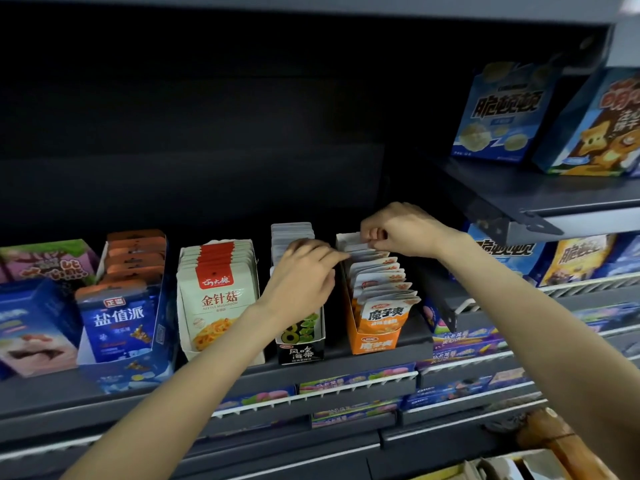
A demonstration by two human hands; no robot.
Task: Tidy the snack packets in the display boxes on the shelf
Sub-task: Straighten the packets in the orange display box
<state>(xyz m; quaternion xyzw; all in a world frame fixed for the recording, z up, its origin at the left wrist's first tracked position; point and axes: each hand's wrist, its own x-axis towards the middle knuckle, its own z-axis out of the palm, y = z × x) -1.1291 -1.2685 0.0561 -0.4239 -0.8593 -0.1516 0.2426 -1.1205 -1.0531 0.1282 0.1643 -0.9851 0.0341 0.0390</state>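
Because the orange display box (367,336) sits at the shelf lip (408,344), its glossy konjac packets (382,285) fan toward you like loose cards, soft foil with rounded tops. At its ten o'clock, your left hand (304,275) reaches across the black kelp box (300,344), fingers stretched onto the rear packets, seemingly to steady them. Farther back, at twelve o'clock, your right hand (398,230) curls its fingers round the last packet tops against the stiff white cardboard back wall, probably to pull the row upright.
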